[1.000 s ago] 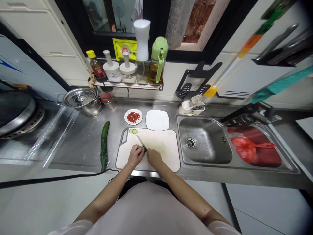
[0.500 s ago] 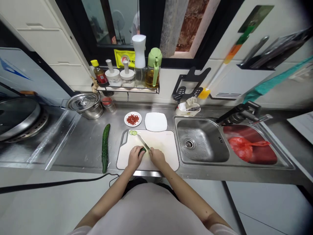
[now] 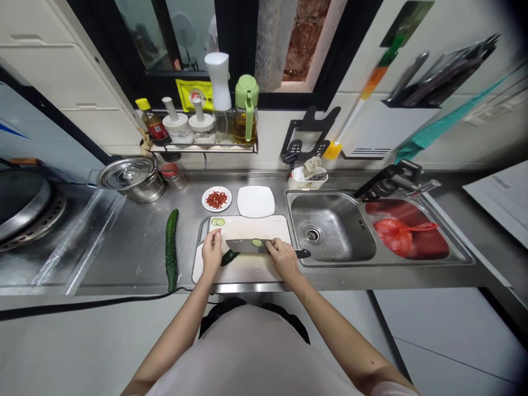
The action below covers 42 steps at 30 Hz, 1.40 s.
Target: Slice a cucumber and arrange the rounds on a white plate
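My right hand (image 3: 284,258) grips the handle of a dark knife (image 3: 247,246), whose blade lies flat and level over the white cutting board (image 3: 264,225). One cucumber slice (image 3: 257,242) rests on the blade. My left hand (image 3: 212,252) hovers with fingers apart at the blade's tip, above the left part of the board. A short cucumber piece (image 3: 228,257) lies on the board under the blade. Two cut slices (image 3: 218,221) sit at the board's far left corner. A whole cucumber (image 3: 170,248) lies on the steel counter left of the board.
A small plate of red chilli pieces (image 3: 216,198) and an empty white square plate (image 3: 256,201) stand behind the board. The sink (image 3: 330,234) lies to the right, with a red bag (image 3: 396,234) in the second basin. A lidded pot (image 3: 131,177) and condiment rack (image 3: 202,129) are at the back left.
The knife has turned from slicing upright to lying flat with a slice on its blade. My left hand let go of the cucumber piece and moved toward the blade tip.
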Tool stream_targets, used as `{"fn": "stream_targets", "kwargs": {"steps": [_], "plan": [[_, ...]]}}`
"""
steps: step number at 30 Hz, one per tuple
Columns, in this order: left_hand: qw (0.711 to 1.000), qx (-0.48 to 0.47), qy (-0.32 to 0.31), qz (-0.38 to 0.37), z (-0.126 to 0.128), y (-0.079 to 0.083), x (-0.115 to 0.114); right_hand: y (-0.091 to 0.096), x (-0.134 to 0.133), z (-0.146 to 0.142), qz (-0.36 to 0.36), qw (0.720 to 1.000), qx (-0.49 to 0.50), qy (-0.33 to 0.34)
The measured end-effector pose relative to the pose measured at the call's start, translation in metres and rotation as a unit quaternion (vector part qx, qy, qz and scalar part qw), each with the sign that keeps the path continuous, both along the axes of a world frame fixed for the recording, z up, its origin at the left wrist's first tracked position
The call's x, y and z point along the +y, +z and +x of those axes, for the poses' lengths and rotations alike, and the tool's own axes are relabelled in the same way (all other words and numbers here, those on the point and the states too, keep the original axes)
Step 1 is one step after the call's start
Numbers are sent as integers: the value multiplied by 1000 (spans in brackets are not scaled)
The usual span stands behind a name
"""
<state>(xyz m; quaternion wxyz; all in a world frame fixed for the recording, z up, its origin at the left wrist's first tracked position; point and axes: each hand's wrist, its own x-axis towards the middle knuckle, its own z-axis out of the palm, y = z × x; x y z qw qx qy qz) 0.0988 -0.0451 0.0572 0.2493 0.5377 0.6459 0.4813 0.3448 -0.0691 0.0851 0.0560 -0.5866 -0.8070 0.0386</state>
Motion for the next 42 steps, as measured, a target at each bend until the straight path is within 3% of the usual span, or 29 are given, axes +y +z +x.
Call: {"fn": "stream_targets", "kwargs": {"steps": [4,7,11,20,25,29,35,38,42], "plan": [[977,148,-152,12,15,32,9,2,-2,4,1,1000,8,30],[946,238,-221,-11,32,41,8,2,-4,3,6,999,8,50],[926,270,-255,-63,46,38,6,0,-7,1,16,998,-3,62],[933,212,-261,-126,51,44,8,-7,-11,5,20,997,-3,70],[947,137,-223,-186,47,45,10,-11,-15,11,38,996,-19,84],[963,99,-159,-192,34,35,21,-20,-18,23,53,995,-28,75],[974,118,-64,-180,10,3,46,-36,-19,38,71,996,-20,49],[978,161,-21,-134,-1,-17,57,-39,-20,41,77,996,-1,38],[962,225,26,-152,-15,-34,70,-38,-19,46,79,996,27,30]]}}
